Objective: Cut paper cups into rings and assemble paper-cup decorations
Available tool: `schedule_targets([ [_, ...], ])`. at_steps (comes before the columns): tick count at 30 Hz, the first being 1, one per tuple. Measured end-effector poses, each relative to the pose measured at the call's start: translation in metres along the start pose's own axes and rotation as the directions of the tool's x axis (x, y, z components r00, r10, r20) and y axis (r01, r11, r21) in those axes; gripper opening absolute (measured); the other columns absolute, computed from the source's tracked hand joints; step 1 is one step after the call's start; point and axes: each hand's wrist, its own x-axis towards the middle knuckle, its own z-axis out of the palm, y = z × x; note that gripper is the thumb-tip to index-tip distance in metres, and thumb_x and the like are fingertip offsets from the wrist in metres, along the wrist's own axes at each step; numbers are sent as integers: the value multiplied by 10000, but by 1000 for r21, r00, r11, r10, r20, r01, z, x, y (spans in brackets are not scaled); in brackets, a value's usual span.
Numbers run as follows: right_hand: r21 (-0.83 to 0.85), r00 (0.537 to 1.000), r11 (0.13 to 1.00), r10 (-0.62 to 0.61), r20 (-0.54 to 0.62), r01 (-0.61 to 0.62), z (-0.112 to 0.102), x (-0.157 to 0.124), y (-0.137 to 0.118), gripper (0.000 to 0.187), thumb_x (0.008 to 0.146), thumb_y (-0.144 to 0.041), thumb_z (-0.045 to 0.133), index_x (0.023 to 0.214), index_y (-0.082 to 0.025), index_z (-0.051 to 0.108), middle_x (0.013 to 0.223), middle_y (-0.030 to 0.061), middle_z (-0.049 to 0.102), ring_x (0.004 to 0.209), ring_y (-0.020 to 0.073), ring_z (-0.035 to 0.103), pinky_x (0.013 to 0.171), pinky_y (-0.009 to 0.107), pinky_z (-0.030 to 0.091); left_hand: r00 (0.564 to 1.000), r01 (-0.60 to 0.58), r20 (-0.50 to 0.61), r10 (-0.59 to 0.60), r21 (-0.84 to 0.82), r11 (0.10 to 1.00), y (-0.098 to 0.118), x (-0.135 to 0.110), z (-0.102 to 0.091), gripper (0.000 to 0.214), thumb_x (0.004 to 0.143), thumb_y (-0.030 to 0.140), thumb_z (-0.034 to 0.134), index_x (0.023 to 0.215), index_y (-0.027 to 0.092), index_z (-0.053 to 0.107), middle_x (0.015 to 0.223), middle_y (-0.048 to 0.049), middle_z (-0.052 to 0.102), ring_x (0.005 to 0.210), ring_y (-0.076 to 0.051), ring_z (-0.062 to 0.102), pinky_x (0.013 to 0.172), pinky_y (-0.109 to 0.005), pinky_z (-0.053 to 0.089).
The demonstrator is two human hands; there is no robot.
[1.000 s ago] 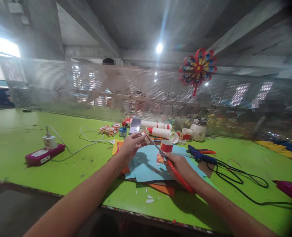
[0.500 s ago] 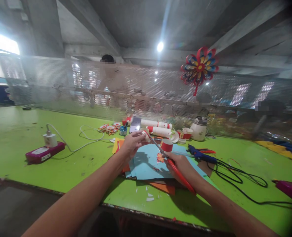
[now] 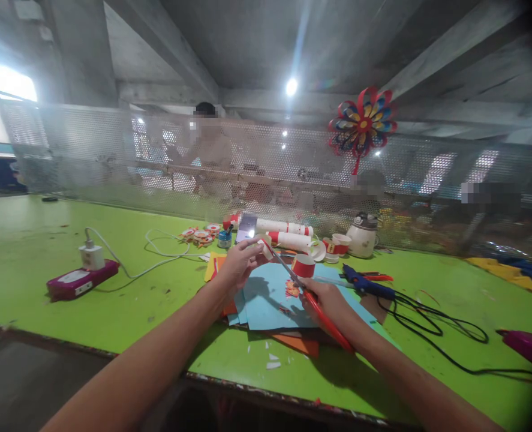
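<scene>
My left hand (image 3: 239, 265) pinches a small red-and-white paper piece (image 3: 266, 246) above the table. In my right hand (image 3: 331, 303) I grip red-handled scissors (image 3: 310, 297), and their blades reach up to the paper piece. Both hands hover over a stack of light-blue paper sheets (image 3: 270, 297) with orange sheets beneath. A red-and-white paper cup (image 3: 302, 265) stands just beyond the scissors.
Green table (image 3: 113, 300) with a purple power strip (image 3: 75, 282) and white cable at left. A blue glue gun (image 3: 364, 283) with black cord lies at right. White rolls (image 3: 288, 235), cups, a phone (image 3: 246, 228) and a pot (image 3: 362, 235) stand by the mesh screen. People sit behind it.
Both hands stay in nearly the same place with the scissors at the paper piece. The person behind the mesh has shifted slightly right.
</scene>
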Motion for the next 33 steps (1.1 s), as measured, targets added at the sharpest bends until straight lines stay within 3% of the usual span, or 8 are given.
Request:
schedule_targets([
  [9,-4,1000,1000,-6,4,6,-2,0,0,228,791,-168,430,871,-158,643,811,68,712,702,223,618,653,294,426,999,-25,25,24,35,999,-3,1,-2,267,704,145,702,956,99,626,812,-88,704,727,-181,682,739,-321,543],
  [15,94,999,995,-40,32,37,2,2,4,282,833,-307,438,900,-119,637,851,107,702,731,233,621,670,307,446,999,13,50,-18,89,996,-3,4,-6,162,754,206,667,873,97,647,795,-98,695,697,-171,666,727,-326,542],
  [33,77,1000,997,-7,6,6,0,0,-9,269,872,-349,444,837,-154,626,777,60,691,679,189,586,665,290,442,995,2,97,-6,43,999,-9,8,-7,130,764,204,660,848,105,665,801,-97,697,704,-174,665,754,-350,540],
])
